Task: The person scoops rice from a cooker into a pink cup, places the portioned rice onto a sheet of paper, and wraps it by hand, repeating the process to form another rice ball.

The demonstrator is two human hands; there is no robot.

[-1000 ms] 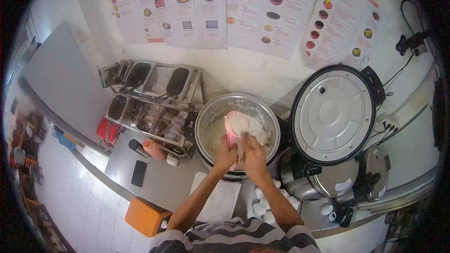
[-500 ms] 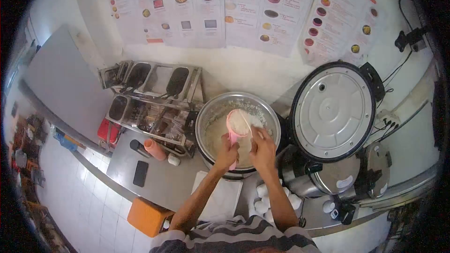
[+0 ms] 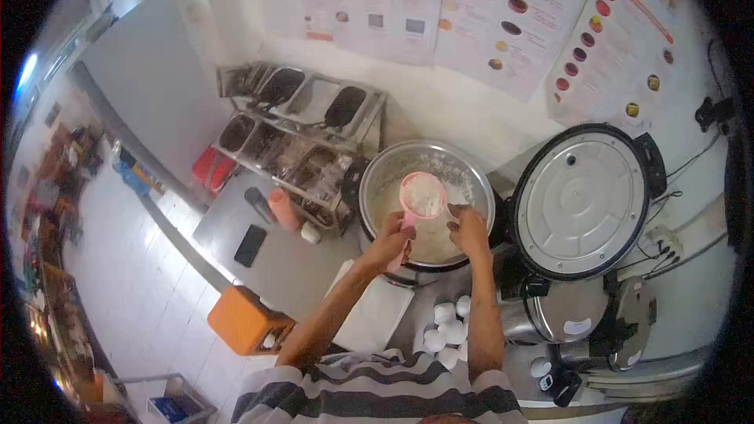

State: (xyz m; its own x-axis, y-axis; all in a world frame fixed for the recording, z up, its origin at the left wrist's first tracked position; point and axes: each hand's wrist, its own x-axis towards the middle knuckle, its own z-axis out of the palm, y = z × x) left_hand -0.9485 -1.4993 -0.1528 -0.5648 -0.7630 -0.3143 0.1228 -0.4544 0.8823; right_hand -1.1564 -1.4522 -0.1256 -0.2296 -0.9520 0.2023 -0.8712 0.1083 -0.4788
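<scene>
A pink scoop [image 3: 408,216] heaped with white rice [image 3: 425,195] is held over the open rice cooker [image 3: 375,163]. My left hand [image 3: 385,245] is closed around the scoop's handle. My right hand [image 3: 470,233], also closed, pinches a thin pale utensil [image 3: 453,218] beside the scoop's right rim. Its exact kind is hard to make out. Below the scoop, more rice lies in the cooker's metal pot, with grains stuck to the inner wall. The cooker's round lid [image 3: 583,200] stands raised on the right.
White paper sheets [image 3: 373,310] and several white rounded bundles [image 3: 449,332] lie in front of the cooker. Left are a rack of metal pans [image 3: 306,129], a phone [image 3: 250,245], a pink bottle [image 3: 283,210] and an orange box [image 3: 245,320]. Metal pots [image 3: 569,310] stand right.
My view has swung, so the scene sits further right. The utensil lay across the scoop's rice before; now it is at the rim, and the rice looks flatter.
</scene>
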